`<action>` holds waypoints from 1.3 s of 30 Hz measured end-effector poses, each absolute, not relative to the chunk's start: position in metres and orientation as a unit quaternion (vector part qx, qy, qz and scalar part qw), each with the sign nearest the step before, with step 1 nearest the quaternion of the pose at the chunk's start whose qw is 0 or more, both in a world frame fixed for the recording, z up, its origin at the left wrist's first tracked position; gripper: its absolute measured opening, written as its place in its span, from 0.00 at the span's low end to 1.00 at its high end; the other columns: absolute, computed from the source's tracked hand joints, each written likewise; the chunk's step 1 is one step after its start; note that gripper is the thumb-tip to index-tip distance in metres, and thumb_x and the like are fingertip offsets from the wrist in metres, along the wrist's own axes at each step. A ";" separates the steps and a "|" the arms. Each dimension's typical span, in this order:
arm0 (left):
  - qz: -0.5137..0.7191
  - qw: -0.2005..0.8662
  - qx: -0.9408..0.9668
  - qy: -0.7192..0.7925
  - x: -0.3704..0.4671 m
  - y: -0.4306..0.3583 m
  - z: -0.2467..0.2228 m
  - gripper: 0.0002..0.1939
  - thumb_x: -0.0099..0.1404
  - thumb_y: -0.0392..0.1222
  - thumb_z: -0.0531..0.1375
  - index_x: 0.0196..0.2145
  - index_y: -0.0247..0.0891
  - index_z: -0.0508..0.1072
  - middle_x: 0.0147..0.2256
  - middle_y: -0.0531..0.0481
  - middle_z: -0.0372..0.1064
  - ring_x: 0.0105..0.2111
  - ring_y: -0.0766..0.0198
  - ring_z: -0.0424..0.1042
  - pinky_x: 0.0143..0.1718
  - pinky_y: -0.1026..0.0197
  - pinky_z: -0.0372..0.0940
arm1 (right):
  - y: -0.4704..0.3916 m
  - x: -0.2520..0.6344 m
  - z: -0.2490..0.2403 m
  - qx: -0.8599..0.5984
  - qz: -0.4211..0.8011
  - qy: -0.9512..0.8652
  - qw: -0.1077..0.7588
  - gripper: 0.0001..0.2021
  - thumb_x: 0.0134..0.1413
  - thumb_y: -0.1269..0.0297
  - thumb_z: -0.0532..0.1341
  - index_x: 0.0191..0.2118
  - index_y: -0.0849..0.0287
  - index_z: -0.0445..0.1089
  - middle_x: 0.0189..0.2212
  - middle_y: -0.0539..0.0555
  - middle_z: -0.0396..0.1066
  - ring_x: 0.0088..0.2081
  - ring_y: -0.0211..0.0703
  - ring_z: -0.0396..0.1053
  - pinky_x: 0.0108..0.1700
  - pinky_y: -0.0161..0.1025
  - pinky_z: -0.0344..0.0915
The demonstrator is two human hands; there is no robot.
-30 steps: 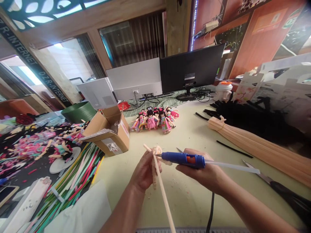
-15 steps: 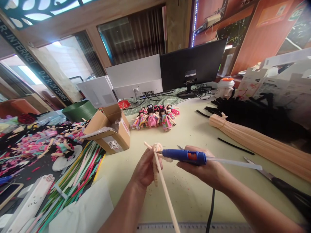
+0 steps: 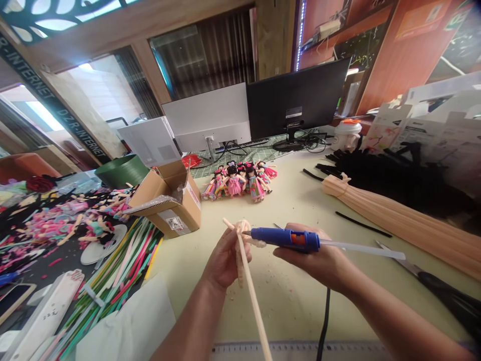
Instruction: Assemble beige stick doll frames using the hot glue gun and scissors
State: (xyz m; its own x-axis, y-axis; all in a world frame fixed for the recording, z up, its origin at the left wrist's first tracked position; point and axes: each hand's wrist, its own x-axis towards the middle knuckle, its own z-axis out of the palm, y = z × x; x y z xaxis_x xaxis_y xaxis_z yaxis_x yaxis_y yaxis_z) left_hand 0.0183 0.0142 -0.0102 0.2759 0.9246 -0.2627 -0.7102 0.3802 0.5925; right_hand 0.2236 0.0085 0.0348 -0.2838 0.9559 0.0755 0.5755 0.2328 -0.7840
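My left hand (image 3: 222,258) pinches a beige pipe cleaner (image 3: 252,296) bent and coiled into a small figure-like shape at its upper part. One long straight end runs down toward me, and shorter ends stick out left, right and below the fingers. A blue hot glue gun (image 3: 285,239) is gripped in my right hand (image 3: 319,260). Its nozzle tip meets, or nearly meets, the coiled part. From its rear a translucent glue stick (image 3: 370,249) sticks out. The fingers around the handle are partly hidden.
Several small dolls (image 3: 240,180) stand behind my hands, beside an open cardboard box (image 3: 180,200). At right lie black-handled scissors (image 3: 424,273), a bundle of beige pipe cleaners (image 3: 398,220) and a black pile. Coloured pipe cleaners (image 3: 120,281) lie left. A black cord (image 3: 325,321) hangs below the glue gun.
Hardly anything differs. The long straight end of the pipe cleaner has swung slightly left at its near end; both hands and the glue gun stay nearly in place.
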 end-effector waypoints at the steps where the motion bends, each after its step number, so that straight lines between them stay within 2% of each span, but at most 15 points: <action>1: 0.526 0.777 0.182 0.292 0.018 0.014 -0.010 0.16 0.54 0.44 0.68 0.37 0.38 0.69 0.20 0.60 0.58 0.17 0.75 0.60 0.18 0.71 0.54 | 0.008 0.223 0.034 -0.527 0.332 -0.725 0.294 0.18 0.46 0.49 0.63 0.22 0.56 0.58 0.18 0.45 0.58 0.21 0.35 0.55 0.22 0.33 0.55; 8: 0.526 0.777 0.182 0.295 0.018 0.014 -0.009 0.15 0.54 0.44 0.68 0.36 0.37 0.69 0.20 0.60 0.56 0.17 0.75 0.59 0.18 0.71 0.53 | 0.009 0.224 0.027 -0.510 0.331 -0.722 0.330 0.17 0.45 0.49 0.64 0.22 0.56 0.63 0.18 0.46 0.59 0.21 0.36 0.56 0.22 0.34 0.56; 17: 0.524 0.778 0.187 0.294 0.019 0.015 -0.010 0.13 0.56 0.44 0.66 0.36 0.37 0.69 0.20 0.60 0.54 0.17 0.76 0.57 0.18 0.71 0.53 | 0.012 0.224 0.028 -0.511 0.351 -0.727 0.296 0.19 0.45 0.46 0.64 0.23 0.56 0.62 0.18 0.45 0.58 0.21 0.35 0.55 0.22 0.34 0.56; 24: 0.519 0.781 0.185 0.292 0.019 0.015 -0.011 0.13 0.57 0.45 0.66 0.36 0.37 0.68 0.19 0.60 0.52 0.17 0.76 0.57 0.18 0.71 0.52 | 0.012 0.224 0.031 -0.506 0.346 -0.728 0.307 0.17 0.45 0.50 0.65 0.22 0.57 0.62 0.17 0.45 0.58 0.21 0.35 0.55 0.22 0.33 0.55; 30: 0.521 0.773 0.193 0.306 0.019 0.014 -0.009 0.14 0.56 0.45 0.66 0.36 0.37 0.68 0.20 0.60 0.55 0.17 0.76 0.59 0.18 0.71 0.54 | 0.012 0.224 0.029 -0.505 0.343 -0.728 0.313 0.17 0.45 0.49 0.65 0.23 0.57 0.63 0.17 0.46 0.60 0.21 0.35 0.55 0.21 0.33 0.56; 39: 0.514 0.784 0.177 0.300 0.019 0.013 -0.005 0.12 0.58 0.45 0.65 0.36 0.37 0.69 0.20 0.59 0.54 0.16 0.77 0.53 0.18 0.71 0.51 | 0.010 0.223 0.035 -0.527 0.347 -0.715 0.302 0.18 0.44 0.51 0.65 0.21 0.56 0.59 0.17 0.46 0.58 0.21 0.35 0.55 0.21 0.33 0.56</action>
